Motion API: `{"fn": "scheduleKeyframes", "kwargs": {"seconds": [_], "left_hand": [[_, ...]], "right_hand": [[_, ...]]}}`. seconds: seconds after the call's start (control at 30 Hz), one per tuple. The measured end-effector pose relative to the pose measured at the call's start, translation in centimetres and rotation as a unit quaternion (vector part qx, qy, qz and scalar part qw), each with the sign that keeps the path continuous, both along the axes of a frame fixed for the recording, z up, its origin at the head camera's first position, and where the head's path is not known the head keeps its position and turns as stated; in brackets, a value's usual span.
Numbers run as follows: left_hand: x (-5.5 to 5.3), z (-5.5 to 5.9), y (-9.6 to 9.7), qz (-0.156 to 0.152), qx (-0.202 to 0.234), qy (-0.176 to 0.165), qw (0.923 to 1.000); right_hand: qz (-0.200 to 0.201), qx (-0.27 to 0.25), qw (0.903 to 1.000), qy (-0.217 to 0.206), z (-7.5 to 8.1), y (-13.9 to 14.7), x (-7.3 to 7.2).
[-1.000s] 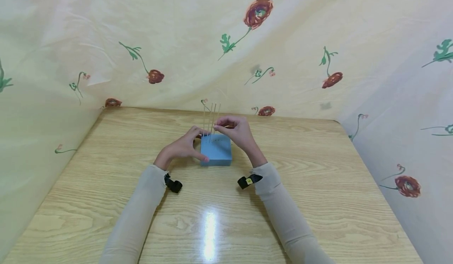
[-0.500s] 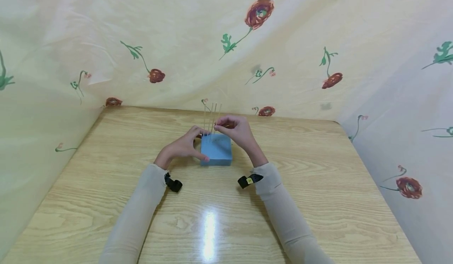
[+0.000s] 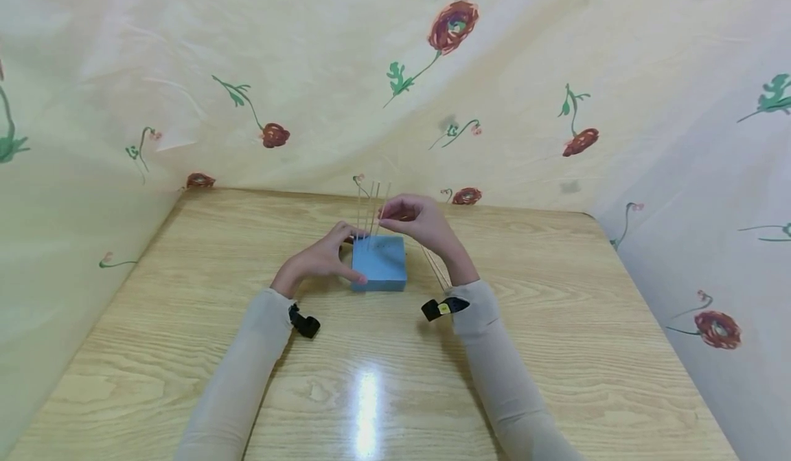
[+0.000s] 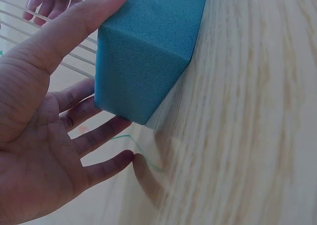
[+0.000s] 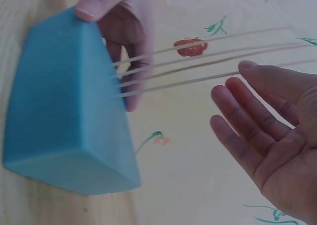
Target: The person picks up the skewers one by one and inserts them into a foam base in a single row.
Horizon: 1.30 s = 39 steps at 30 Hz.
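A blue foam block [image 3: 379, 265] lies on the table with several thin wooden sticks standing in its far left part. My left hand [image 3: 321, 255] holds the block from the left, its thumb on the near edge and its fingers around the back. With thumb and fingers my right hand [image 3: 426, 227] pinches the rightmost stick [image 5: 188, 82] partway up its length. That stick's lower end meets the block's top face. Small dark marks show on the top, right of the sticks. In the left wrist view, the thumb [image 4: 74, 29] hides part of the sticks.
Loose thin sticks [image 3: 437, 268] lie on the wooden table [image 3: 556, 351] beside the right wrist, partly hidden by the forearm. A flower-printed cloth [image 3: 309, 69] rises behind the table and at both sides.
My right hand has shifted slightly up and right, still pinching the stick, and its wrist has moved right. Loose sticks now show beside that wrist. The left hand stays on the block.
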<state>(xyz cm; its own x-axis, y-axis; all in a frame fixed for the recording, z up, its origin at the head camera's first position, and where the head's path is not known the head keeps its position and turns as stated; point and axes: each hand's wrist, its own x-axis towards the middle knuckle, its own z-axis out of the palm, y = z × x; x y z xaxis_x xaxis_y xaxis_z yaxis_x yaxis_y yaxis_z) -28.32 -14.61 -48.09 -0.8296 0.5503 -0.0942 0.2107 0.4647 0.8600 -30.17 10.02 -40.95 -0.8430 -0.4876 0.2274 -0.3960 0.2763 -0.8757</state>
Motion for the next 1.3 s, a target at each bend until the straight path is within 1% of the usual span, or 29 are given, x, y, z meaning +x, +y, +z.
{"fn": "scheduleKeyframes", "kwargs": {"seconds": [0.17, 0.3, 0.4, 0.5, 0.6, 0.67, 0.87, 1.1, 1.2, 1.3], "left_hand": [[0.0, 0.0, 0.2, 0.000, 0.000, 0.000, 1.0000], [0.1, 0.1, 0.2, -0.004, 0.001, -0.001, 1.0000], [0.1, 0.1, 0.1, -0.002, -0.002, -0.002, 1.0000], [0.1, 0.1, 0.1, 0.002, -0.005, 0.000, 1.0000], [0.1, 0.0, 0.0, 0.001, 0.000, 0.001, 1.0000], [0.1, 0.0, 0.0, -0.001, 0.003, 0.003, 1.0000], [0.2, 0.0, 0.0, 0.000, 0.004, 0.005, 1.0000], [0.1, 0.0, 0.0, -0.003, 0.005, 0.001, 1.0000], [0.1, 0.0, 0.1, -0.006, 0.008, 0.001, 0.9999], [0.2, 0.1, 0.1, -0.006, 0.011, -0.001, 0.9999]], "right_hand": [[0.017, 0.031, 0.9994, 0.003, 1.1, 1.2, -0.4], [0.027, 0.061, 0.9978, -0.002, 1.8, 2.3, -0.8], [0.036, 0.094, 0.9948, -0.011, 1.9, 3.2, -1.1], [0.047, 0.132, 0.9901, -0.016, 1.8, 4.1, -1.3], [0.053, 0.159, 0.9854, -0.026, 1.4, 5.1, -1.5], [0.059, 0.168, 0.9835, -0.033, 1.0, 5.8, -1.6], [0.053, 0.209, 0.9753, -0.047, -0.1, 7.9, -1.8], [0.044, 0.246, 0.9654, -0.075, -2.7, 9.5, -2.2], [0.038, 0.256, 0.9629, -0.077, -3.8, 9.9, -2.2], [0.027, 0.259, 0.9624, -0.078, -4.6, 10.1, -2.2]]}}
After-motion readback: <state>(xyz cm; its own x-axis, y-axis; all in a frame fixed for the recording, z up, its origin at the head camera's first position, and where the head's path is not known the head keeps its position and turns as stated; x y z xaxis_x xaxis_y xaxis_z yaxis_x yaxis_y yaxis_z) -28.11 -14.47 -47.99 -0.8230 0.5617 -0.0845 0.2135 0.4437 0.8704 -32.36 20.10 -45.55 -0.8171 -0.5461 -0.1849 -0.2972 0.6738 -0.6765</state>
